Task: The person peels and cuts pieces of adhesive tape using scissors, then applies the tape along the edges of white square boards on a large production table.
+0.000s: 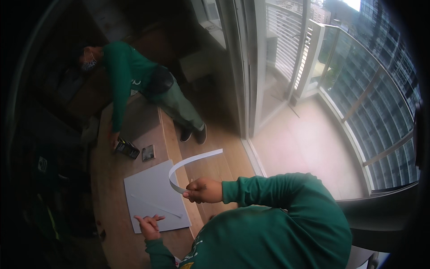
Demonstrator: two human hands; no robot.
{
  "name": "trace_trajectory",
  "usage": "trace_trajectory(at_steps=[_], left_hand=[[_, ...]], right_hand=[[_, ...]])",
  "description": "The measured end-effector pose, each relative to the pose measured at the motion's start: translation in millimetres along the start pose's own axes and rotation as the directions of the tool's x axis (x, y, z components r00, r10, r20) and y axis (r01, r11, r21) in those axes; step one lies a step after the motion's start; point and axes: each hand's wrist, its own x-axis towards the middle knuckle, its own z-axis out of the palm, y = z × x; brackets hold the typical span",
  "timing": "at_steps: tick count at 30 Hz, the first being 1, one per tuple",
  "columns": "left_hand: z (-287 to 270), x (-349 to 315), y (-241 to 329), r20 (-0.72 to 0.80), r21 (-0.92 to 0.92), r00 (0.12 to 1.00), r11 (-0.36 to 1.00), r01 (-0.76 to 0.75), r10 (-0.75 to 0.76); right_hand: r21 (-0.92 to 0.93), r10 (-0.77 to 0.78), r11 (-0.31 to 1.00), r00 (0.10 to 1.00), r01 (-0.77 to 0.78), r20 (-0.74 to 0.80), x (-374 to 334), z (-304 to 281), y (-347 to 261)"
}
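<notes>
A thin white strip (pixel 190 160), bent into a curve, rises from my right hand (pixel 204 190), which pinches it by one end beside the table's right edge. My left hand (pixel 149 225) has its fingers apart, with nothing seen in it, over the near left part of a pale grey flat board (pixel 154 184). Whether it touches the board I cannot tell. Across the board runs a narrow pale strip or line (pixel 156 207), close to my left fingers. The board lies on a wooden table (pixel 109 197).
A co-worker in a green top (pixel 130 60) leans over the table's far end, one hand on a dark box (pixel 127 148). A small dark flat item (pixel 148 153) lies beside that box. To the right are a sliding door frame (pixel 244 89) and a balcony with a glass railing (pixel 358 85).
</notes>
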Motion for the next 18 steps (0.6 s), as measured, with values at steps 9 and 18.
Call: trace_trajectory(at_steps=[9, 18], left_hand=[[150.0, 7.9, 2.2, 0.37, -0.369, 0.928, 0.908, 0.198, -0.051], [117.3, 42.4, -20.7, 0.071, -0.178, 0.994, 0.98, 0.09, -0.079]], right_hand=[[0.013, 0.173, 0.985, 0.984, -0.173, 0.036, 31.5, 20.9, 44.2], [0.122, 0.191, 0.971, 0.973, -0.206, 0.128, -20.4, 12.9, 27.3]])
